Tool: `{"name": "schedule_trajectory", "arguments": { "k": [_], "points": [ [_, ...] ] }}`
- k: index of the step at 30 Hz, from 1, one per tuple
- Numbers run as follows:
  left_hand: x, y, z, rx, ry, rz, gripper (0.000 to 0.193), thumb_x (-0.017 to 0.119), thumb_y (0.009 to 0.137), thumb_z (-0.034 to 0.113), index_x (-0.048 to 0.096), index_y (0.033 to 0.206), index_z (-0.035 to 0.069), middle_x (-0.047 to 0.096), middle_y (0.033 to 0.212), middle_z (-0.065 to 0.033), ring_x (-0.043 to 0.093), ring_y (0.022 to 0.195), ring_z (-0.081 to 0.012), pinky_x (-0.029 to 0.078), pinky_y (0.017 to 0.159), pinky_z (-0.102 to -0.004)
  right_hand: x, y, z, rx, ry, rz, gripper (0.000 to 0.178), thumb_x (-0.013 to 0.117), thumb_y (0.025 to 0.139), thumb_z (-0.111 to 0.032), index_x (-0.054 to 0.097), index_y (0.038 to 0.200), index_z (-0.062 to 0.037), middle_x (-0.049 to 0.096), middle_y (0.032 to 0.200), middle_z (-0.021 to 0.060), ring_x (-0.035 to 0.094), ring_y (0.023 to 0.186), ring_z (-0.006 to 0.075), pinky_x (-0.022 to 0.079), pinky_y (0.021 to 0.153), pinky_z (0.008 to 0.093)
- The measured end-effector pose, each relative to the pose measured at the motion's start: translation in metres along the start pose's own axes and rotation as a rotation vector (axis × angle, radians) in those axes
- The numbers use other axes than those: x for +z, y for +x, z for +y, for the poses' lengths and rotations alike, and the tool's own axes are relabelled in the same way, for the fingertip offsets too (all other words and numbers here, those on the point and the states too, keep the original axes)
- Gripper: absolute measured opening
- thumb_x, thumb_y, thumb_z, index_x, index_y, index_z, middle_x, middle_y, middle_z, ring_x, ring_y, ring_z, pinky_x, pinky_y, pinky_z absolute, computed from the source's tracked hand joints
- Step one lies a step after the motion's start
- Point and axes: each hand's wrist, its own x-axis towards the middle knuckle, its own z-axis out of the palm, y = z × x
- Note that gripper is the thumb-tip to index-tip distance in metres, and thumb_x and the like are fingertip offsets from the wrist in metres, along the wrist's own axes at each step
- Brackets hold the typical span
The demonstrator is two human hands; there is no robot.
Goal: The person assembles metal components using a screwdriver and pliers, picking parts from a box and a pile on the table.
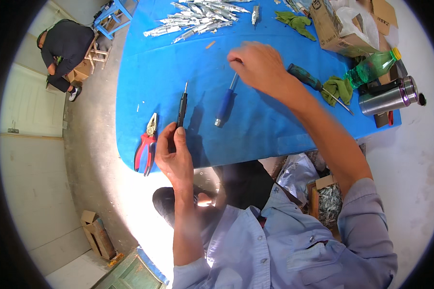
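Observation:
My left hand (175, 149) is closed round the lower end of a slim black pen-shaped tool (183, 108), its thin metal tip pointing away from me. My right hand (257, 62), a little blurred, is curled above the table; whatever its fingers hold is hidden. Just below that hand lies a blue-handled screwdriver (223, 107), its shaft running up towards the wrist. Combination pliers (146, 144) with red and black handles rest left of my left hand. To the right of my right forearm is a larger dark green screwdriver (305, 77).
The blue-covered table (154, 72) carries a pile of silvery slim parts (197, 19) at the back. Green cloths (294, 21), a cardboard box (337, 33), a green plastic bottle (373, 67) and a steel flask (386, 98) crowd the right side. Another person (70, 43) sits at far left.

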Motion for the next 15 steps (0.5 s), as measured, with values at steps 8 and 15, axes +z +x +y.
{"name": "schedule_trajectory", "arguments": {
  "k": [8, 15],
  "points": [
    [0.001, -0.003, -0.009, 0.057, 0.000, 0.009, 0.024, 0.073, 0.100, 0.014, 0.071, 0.116, -0.003, 0.072, 0.097, -0.0047, 0.064, 0.086, -0.0097, 0.051, 0.077, -0.0239, 0.021, 0.034, 0.007, 0.073, -0.013, -0.261, 0.015, 0.073, 0.083, -0.024, 0.077, 0.090, -0.0119, 0.075, 0.088, 0.0098, 0.071, 0.087, 0.0332, 0.052, 0.074, 0.0491],
    [0.000, 0.000, -0.010, 0.102, 0.021, 0.016, 0.023, 0.073, 0.100, 0.013, 0.071, 0.116, -0.003, 0.072, 0.097, -0.0050, 0.065, 0.085, -0.0096, 0.052, 0.076, -0.0237, 0.028, 0.041, 0.005, 0.071, -0.046, -0.281, 0.017, 0.076, 0.086, -0.027, 0.078, 0.095, -0.0122, 0.077, 0.090, 0.0081, 0.072, 0.085, 0.0307, 0.053, 0.075, 0.0465]
  ]
}}
